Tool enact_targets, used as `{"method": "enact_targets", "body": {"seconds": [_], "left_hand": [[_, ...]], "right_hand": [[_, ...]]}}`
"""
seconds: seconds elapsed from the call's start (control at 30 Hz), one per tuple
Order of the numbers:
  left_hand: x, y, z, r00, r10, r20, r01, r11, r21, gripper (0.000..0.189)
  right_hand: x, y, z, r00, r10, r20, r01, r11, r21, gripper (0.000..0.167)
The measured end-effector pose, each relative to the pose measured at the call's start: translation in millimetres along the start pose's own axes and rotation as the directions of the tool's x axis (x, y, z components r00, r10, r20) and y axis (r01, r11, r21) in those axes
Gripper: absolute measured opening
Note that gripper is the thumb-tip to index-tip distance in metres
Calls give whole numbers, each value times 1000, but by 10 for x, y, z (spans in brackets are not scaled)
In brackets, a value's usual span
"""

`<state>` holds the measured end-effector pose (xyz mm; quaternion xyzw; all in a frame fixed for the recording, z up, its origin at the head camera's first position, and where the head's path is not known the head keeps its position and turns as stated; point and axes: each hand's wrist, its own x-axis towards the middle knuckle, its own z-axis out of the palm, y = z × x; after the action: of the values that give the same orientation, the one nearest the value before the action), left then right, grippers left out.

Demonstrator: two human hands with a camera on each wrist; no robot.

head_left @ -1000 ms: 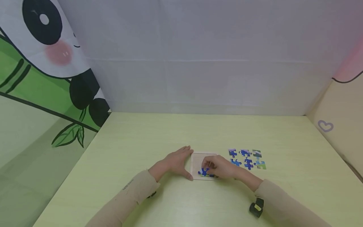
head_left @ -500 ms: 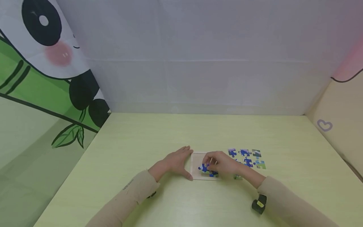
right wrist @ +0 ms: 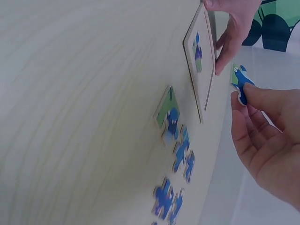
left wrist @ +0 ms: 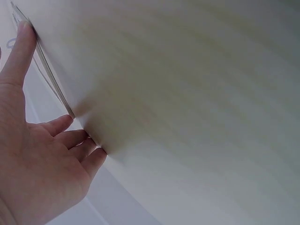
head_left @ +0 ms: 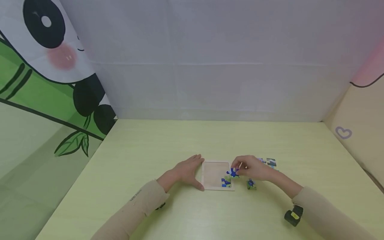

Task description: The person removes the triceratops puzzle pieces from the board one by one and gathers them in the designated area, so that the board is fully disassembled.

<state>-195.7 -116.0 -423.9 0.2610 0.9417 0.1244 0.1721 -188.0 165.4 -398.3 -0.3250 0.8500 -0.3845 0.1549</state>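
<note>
My right hand [head_left: 253, 167] pinches a blue-and-green jigsaw piece [right wrist: 241, 79] between thumb and fingertips, held up over the right edge of a square wooden puzzle tray [head_left: 212, 175]. In the tray's near right corner lies a puzzle section [head_left: 226, 183] in blue and green; the bare wooden base shows elsewhere. My left hand [head_left: 186, 170] rests against the tray's left side, thumb by the near corner and fingers by the far one. Seen from the left wrist, the fingertips [left wrist: 96, 157] touch the tray's thin edge.
A loose piece [head_left: 251, 184] with a green edge lies right of the tray. Beyond the right hand, more loose pieces [head_left: 271, 162] are partly hidden; several blue ones [right wrist: 164, 198] show in the right wrist view. A pale wall [head_left: 216, 90] stands behind the table [head_left: 168, 140].
My right hand has lifted the pinched piece from inside the tray and moved right with it, uncovering the section in the near corner. The left hand has stayed still.
</note>
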Motion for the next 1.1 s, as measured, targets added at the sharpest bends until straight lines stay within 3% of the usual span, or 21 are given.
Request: {"method": "enact_targets", "body": {"seconds": [0.23,0.53,0.7,0.9,1.1], "left_hand": [[23,2,8,1000,-10,6,10,1000,18,111],[7,4,0,1000,-5,3,5,1000,11,110],[3,2,4,1000,1,0,-1,1000,2,110],[5,-6,18,1000,4,-1,-4,1000,4,111],[11,3,7,1000,-6,1,6,1000,13,111]], "right_hand": [[-333,182,-243,999,33,-30,-33,999,7,15],[-660,477,-309,998,63,-23,-63,998,8,14],[-738,544,-281,994,111,-12,-111,993,29,15],[-769,563,-233,993,115,-1,-115,991,62,15],[-777,583,-198,991,125,-41,-124,992,15,14]]}}
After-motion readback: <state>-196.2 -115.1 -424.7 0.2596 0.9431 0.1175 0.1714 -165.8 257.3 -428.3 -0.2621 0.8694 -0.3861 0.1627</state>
